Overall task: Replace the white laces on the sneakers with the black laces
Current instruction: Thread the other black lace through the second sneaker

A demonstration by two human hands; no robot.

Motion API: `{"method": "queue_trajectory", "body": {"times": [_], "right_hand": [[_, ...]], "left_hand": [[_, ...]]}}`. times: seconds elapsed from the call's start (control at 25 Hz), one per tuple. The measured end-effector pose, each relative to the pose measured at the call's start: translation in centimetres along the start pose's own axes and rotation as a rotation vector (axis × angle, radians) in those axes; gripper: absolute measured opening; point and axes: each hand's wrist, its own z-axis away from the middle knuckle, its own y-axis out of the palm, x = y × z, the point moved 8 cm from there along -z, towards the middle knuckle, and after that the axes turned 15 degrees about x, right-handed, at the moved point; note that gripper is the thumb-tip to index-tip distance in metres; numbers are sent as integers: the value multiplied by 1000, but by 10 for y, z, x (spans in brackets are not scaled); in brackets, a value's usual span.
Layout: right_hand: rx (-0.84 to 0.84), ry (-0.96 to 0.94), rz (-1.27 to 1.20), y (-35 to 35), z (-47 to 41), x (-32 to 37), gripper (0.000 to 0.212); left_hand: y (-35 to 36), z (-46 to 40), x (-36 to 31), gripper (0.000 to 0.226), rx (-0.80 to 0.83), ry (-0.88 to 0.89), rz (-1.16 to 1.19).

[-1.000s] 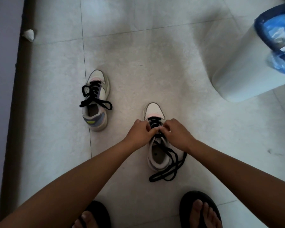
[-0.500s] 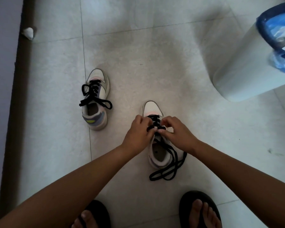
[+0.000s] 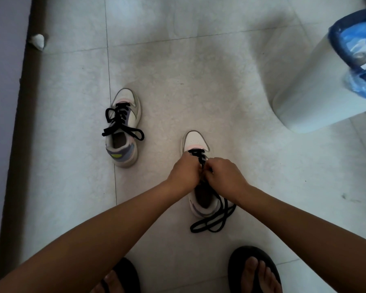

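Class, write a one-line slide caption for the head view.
Both hands thread a black lace through the near sneaker; the other sneaker is laced.

Both bare forearms reaching from 7 and 5 o'clock toward centre. Left hand [image 3: 184,173] and right hand [image 3: 224,176] knuckles up, side by side and nearly touching, fingers curled, pinching the black lace [image 3: 201,160] between them.

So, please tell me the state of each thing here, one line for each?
Left sneaker: black lace in, tied.
Right sneaker: black lace partly in, ends loose on the floor.
Left hand: grips the lace.
Right hand: pinches the lace.
Bin: open, blue liner.
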Motion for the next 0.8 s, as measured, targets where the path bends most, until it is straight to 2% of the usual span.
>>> {"method": "queue_trajectory", "body": {"times": [0.16,0.28,0.32,0.4,0.48,0.56,0.64,0.68,0.72,0.8], "right_hand": [[-13,59,-353,2,0,-27,19],[-22,54,-990,23,8,-49,14],[-18,44,-1090,30,10,-49,12],[0,27,-1059,36,8,-45,16],[17,-4,-868,26,0,-39,13],[36,-21,-584,13,-6,-31,9],[45,-42,-405,13,-9,-23,15],[43,-34,-412,14,-10,-23,19],[36,-4,-507,15,-11,-27,20],[27,59,-791,19,-7,-43,18]], "left_hand": [[-4,14,16,11,-65,14,114],[-9,27,32,9,-151,65,274],[-6,30,39,10,-164,43,343],[2,32,52,11,-181,-52,453],[3,29,53,6,-163,-87,474],[-4,23,47,13,-112,-44,371],[-8,16,37,14,-63,1,177],[-9,14,36,15,-54,-4,167],[-9,12,42,15,-60,-36,268],[-10,17,67,17,-119,-150,643]]}}
